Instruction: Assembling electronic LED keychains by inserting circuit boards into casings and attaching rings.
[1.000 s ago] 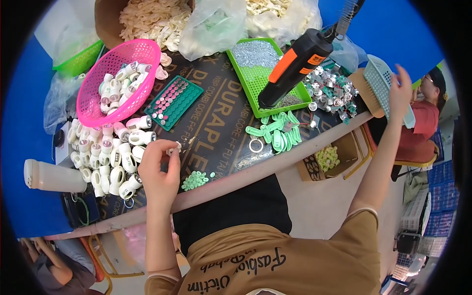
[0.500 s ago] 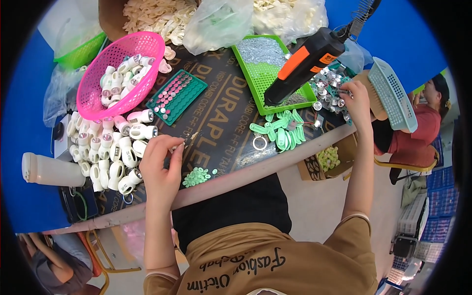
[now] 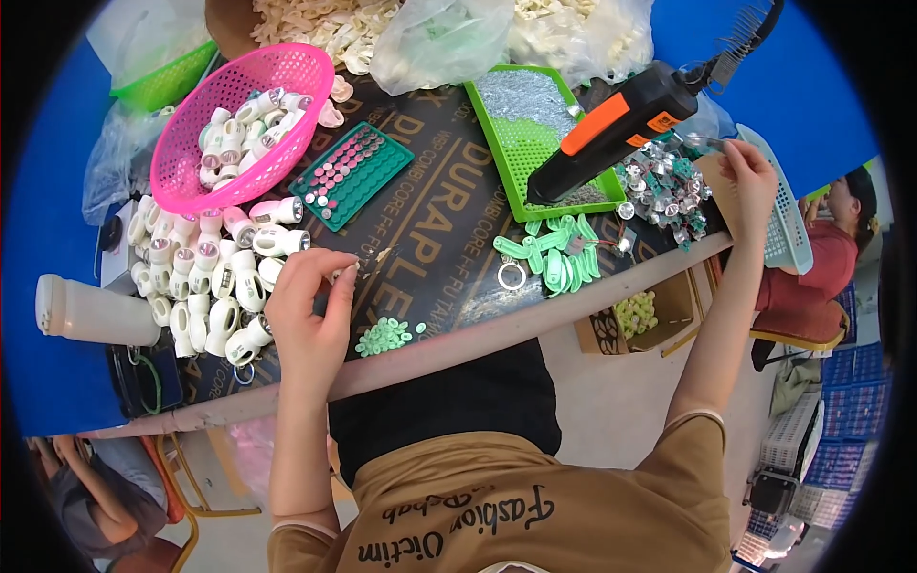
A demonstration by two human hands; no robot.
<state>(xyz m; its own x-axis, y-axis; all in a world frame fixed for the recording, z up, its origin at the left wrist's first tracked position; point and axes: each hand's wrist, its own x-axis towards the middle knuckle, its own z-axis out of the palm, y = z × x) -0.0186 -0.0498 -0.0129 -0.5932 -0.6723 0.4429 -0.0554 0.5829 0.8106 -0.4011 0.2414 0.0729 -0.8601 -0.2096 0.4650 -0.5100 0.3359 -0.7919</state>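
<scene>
My left hand hovers over the near left of the dark tabletop, thumb and fingertips pinched together; whatever lies between them is too small to make out. Below it is a little heap of small pale-green pieces. To its left stand many white mini flashlights, some with pink. My right hand is raised at the far right, fingers closed by a thin greyish piece I cannot identify. Beside it lies a pile of silver reflector cups with green parts. Pale-green strap-shaped pieces lie in the middle near edge.
A black and orange electric screwdriver hangs from a coil over a green tray of small metal parts. Also on the table are a pink basket, a teal tray with pink discs and a white bottle. A seated person is at right.
My right hand has moved from over the reflector pile outward to the right and a little up. The left hand keeps its pinch in nearly the same place. The view has shifted slightly.
</scene>
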